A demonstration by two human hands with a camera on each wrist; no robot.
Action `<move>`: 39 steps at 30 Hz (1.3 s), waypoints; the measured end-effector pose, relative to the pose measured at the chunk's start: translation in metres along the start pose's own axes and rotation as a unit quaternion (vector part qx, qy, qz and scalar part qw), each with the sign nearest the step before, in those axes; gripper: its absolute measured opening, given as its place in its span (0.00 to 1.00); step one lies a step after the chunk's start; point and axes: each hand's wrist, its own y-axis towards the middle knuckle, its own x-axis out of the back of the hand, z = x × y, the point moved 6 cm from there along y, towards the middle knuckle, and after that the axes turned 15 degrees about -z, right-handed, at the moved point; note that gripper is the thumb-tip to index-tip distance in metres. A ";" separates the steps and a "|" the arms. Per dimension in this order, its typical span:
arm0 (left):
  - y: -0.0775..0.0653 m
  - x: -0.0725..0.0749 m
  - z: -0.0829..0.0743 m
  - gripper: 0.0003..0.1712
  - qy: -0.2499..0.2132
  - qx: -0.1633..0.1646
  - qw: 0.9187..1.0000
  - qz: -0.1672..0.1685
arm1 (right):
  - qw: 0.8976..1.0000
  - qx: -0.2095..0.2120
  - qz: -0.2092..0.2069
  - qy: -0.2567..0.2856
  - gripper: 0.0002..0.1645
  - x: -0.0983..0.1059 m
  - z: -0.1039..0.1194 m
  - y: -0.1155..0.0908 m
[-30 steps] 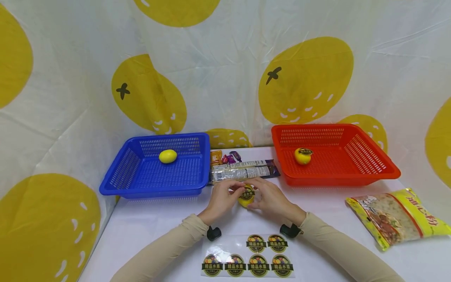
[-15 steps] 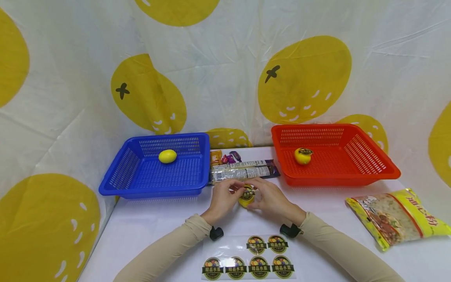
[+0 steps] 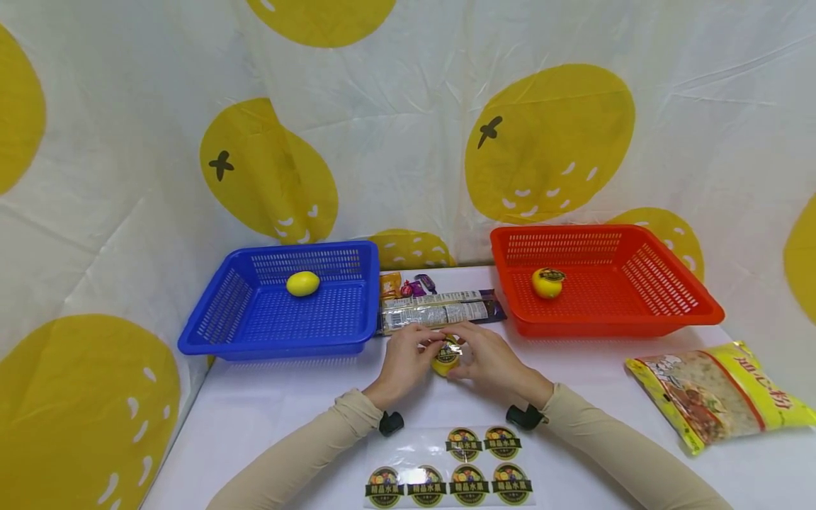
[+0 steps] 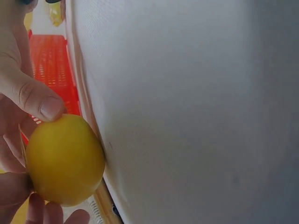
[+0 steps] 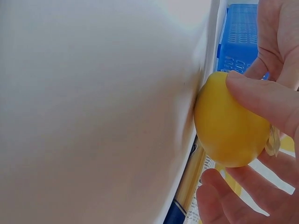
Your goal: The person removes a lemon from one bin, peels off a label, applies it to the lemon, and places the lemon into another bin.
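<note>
Between both hands, close to the table's middle, is a yellow lemon [image 3: 441, 367], also large in the left wrist view [image 4: 65, 161] and right wrist view [image 5: 229, 121]. A round dark sticker [image 3: 448, 351] with gold lettering lies over its upper side, a clear edge standing off. My right hand [image 3: 494, 358] grips the lemon with thumb on the near side and fingers on the far side. My left hand [image 3: 404, 360] bends over from the left, thumb and forefinger pinching at the sticker's left edge. Fingers partly hide the sticker.
A blue basket [image 3: 274, 347] holds one plain lemon [image 3: 302, 283]. The red basket [image 3: 612, 327] holds a stickered lemon [image 3: 547, 283]. Long dark packets [image 3: 440, 309] and small candies [image 3: 414, 285] lie between. Nearer are a sticker sheet [image 3: 408, 445] and, right, a yellow food bag [image 3: 720, 393].
The left hand and forearm have shifted slightly right. The sticker tilts a little differently under the fingers; the right hand stays on the lemon.
</note>
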 end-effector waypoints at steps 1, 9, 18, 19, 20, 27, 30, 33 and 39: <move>0.000 0.000 0.000 0.09 0.007 -0.002 1.000 0.003 | 1.000 -0.001 0.000 0.003 0.46 0.000 0.000 0.000; -0.002 0.002 -0.002 0.14 0.025 -0.022 0.999 0.016 | 1.000 -0.014 0.012 0.017 0.46 0.001 -0.001 0.001; -0.001 0.005 -0.001 0.08 0.008 -0.035 0.999 -0.004 | 0.994 -0.019 0.049 0.092 0.35 0.005 -0.007 -0.001; 0.000 0.005 0.000 0.08 0.008 -0.034 0.999 -0.003 | 0.994 -0.022 0.052 0.099 0.34 0.005 -0.007 -0.001; 0.000 0.005 0.000 0.08 0.010 -0.034 0.999 -0.002 | 0.993 -0.022 0.053 0.101 0.32 0.006 -0.007 0.000; 0.001 0.006 -0.005 0.08 0.010 -0.051 0.999 -0.004 | 0.997 -0.012 -0.018 0.068 0.15 0.010 -0.007 0.004; 0.001 0.007 -0.006 0.08 0.003 -0.050 0.999 0.004 | 0.998 -0.014 -0.035 0.052 0.14 0.010 -0.008 0.005; 0.002 0.007 -0.005 0.08 -0.005 -0.041 0.999 0.017 | 0.998 -0.033 -0.039 0.046 0.12 0.011 -0.009 0.006; 0.004 0.006 0.000 0.11 -0.015 -0.015 0.999 0.038 | 0.998 -0.036 -0.037 0.038 0.09 0.012 -0.009 0.005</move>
